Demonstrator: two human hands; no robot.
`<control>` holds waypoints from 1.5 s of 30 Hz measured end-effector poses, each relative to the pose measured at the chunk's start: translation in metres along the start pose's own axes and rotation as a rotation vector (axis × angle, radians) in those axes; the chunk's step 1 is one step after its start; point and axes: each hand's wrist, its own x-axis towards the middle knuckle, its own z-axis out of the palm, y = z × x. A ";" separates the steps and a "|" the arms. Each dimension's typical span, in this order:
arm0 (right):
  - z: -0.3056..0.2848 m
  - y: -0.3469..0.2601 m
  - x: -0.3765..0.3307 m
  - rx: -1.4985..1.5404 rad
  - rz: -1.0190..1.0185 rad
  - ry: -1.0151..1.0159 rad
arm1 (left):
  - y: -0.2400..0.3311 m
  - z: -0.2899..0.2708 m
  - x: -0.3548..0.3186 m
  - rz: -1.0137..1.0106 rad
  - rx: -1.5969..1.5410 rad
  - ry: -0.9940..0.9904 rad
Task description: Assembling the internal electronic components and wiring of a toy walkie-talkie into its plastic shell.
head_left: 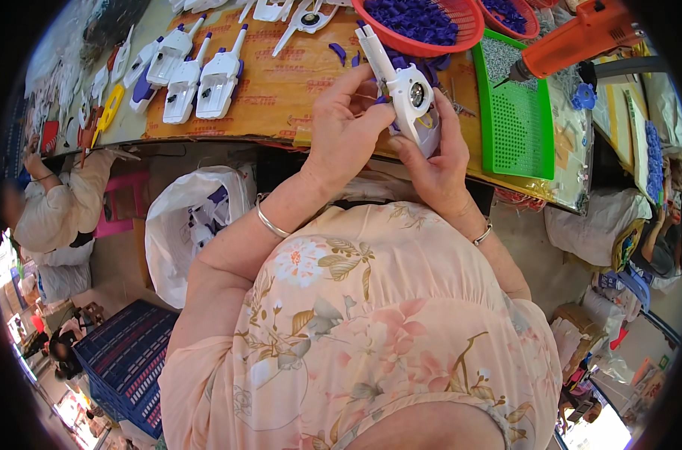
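Between my two hands, just above the near edge of the table, is a white plastic housing [405,94] with a long narrow neck and a round metallic part set in its wide end. My left hand [348,124] grips it from the left, the thumb pressed toward its side near a small purple piece. My right hand [442,161] is closed round the lower right of the wide end. Some pale purple shows under the housing, and a bit of yellow wire appears at its edge. My left fingertips are partly hidden behind it.
A red basket [472,34] of purple pieces stands beyond my hands. On the right lie a green tray [485,142] with small screws and an orange power screwdriver [573,41]. Several white housings [219,86] rest at left. A white sack [165,225] stands below; a co-worker [63,199] sits far left.
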 end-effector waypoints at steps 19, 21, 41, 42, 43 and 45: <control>0.000 0.003 0.000 -0.014 -0.024 0.003 | -0.005 -0.003 -0.003 0.109 0.082 -0.071; 0.000 0.003 -0.001 0.015 -0.009 0.006 | -0.007 -0.002 -0.003 0.118 0.059 -0.065; -0.002 0.000 0.001 0.299 0.099 -0.032 | 0.009 -0.024 0.005 -0.250 -0.095 -0.381; -0.002 -0.001 0.001 0.348 0.124 -0.033 | 0.009 -0.026 0.008 -0.250 -0.096 -0.380; -0.002 0.000 0.001 0.347 0.124 -0.034 | 0.009 -0.028 0.010 -0.272 -0.131 -0.434; -0.004 0.002 0.001 0.228 0.077 -0.061 | 0.008 -0.032 0.014 -0.295 -0.165 -0.487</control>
